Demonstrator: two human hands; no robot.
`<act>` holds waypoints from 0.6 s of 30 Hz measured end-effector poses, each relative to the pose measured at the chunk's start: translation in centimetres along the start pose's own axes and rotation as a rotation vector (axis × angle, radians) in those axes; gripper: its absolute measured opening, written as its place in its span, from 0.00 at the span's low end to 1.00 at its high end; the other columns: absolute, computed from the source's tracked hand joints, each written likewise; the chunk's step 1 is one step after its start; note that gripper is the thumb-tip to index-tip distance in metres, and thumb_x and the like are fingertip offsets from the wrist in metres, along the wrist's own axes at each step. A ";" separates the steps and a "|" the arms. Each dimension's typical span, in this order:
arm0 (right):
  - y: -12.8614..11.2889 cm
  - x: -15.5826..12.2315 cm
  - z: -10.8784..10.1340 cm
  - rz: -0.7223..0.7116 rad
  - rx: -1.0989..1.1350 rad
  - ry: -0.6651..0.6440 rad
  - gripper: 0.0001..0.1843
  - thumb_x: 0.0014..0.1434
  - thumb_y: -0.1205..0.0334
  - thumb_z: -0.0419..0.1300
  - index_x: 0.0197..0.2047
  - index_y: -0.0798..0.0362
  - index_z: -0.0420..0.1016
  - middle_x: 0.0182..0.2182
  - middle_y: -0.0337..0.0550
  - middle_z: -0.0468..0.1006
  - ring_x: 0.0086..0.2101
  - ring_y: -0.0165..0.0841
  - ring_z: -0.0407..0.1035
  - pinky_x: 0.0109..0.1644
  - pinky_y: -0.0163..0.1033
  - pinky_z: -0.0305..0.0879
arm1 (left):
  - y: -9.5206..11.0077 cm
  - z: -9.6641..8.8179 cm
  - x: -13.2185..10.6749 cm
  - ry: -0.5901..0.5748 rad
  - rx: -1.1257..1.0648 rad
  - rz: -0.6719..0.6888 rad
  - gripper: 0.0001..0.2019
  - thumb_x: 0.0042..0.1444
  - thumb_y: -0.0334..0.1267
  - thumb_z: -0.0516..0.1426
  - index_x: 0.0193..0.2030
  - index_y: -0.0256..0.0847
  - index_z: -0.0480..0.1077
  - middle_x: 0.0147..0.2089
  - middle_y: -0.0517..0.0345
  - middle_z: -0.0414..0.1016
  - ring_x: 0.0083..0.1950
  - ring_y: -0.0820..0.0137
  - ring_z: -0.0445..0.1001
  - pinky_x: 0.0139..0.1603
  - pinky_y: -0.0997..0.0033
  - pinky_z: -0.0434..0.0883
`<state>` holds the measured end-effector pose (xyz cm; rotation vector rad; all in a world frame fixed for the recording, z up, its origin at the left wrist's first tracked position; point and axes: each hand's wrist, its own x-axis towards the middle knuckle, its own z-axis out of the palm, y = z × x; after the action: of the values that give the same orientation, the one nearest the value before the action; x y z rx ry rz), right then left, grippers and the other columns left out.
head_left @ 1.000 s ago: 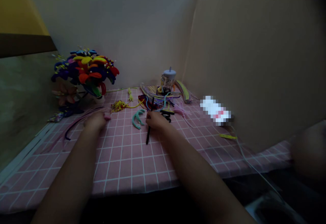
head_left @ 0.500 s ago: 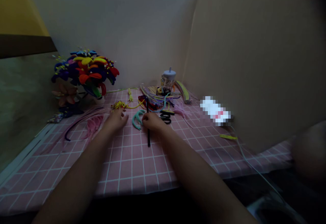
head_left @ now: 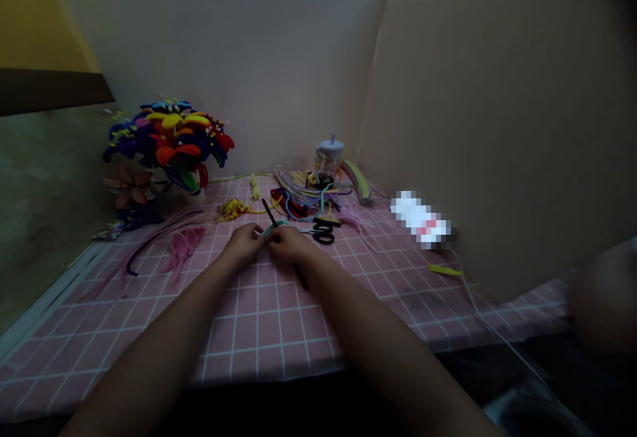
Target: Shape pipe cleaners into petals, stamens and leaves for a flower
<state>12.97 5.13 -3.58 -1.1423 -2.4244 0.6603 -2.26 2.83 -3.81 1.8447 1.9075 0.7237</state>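
Fingers (head_left: 273, 241) of both hands closed, meeting at the tips | left hand (head_left: 243, 243): pinching teal stem (head_left: 277, 225), which lies just far of the fingertips | right hand (head_left: 292, 249): gripping black stem (head_left: 269, 213), long axis far-left to near-right, passing under the palm | scissors (head_left: 322, 230): just right of right hand

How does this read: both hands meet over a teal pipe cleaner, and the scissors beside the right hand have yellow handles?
Not quite. The scissors have black handles, not yellow, as the head view shows. The rest stands: the left hand and the right hand meet over the teal pipe cleaner, with the scissors beside the right hand.
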 end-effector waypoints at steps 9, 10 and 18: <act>-0.5 -0.1 -1.6 -0.105 0.081 0.140 0.11 0.50 0.69 0.53 0.34 0.57 0.75 0.31 0.41 0.76 0.33 0.28 0.67 0.37 0.30 0.59 | -1.4 -4.1 0.1 0.188 0.283 -0.014 0.08 0.49 0.38 0.52 0.34 0.39 0.69 0.33 0.51 0.74 0.37 0.63 0.71 0.36 0.69 0.64; -0.5 0.0 -1.6 -0.105 0.092 0.156 0.11 0.50 0.69 0.54 0.34 0.57 0.75 0.32 0.41 0.76 0.33 0.28 0.67 0.37 0.30 0.59 | -1.6 -4.5 0.1 0.198 0.293 -0.019 0.08 0.49 0.38 0.52 0.35 0.39 0.68 0.33 0.51 0.73 0.37 0.63 0.71 0.36 0.68 0.65; 0.6 0.1 -1.2 0.004 0.031 0.093 0.10 0.50 0.67 0.53 0.33 0.55 0.75 0.30 0.41 0.77 0.33 0.29 0.68 0.36 0.31 0.58 | -2.7 -3.5 0.0 0.062 0.253 -0.058 0.11 0.47 0.38 0.53 0.37 0.39 0.68 0.34 0.50 0.74 0.35 0.63 0.72 0.34 0.68 0.65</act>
<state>13.89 5.84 -2.95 -1.1403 -2.3270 0.6297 -6.54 2.47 -2.71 1.9229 2.1683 0.5466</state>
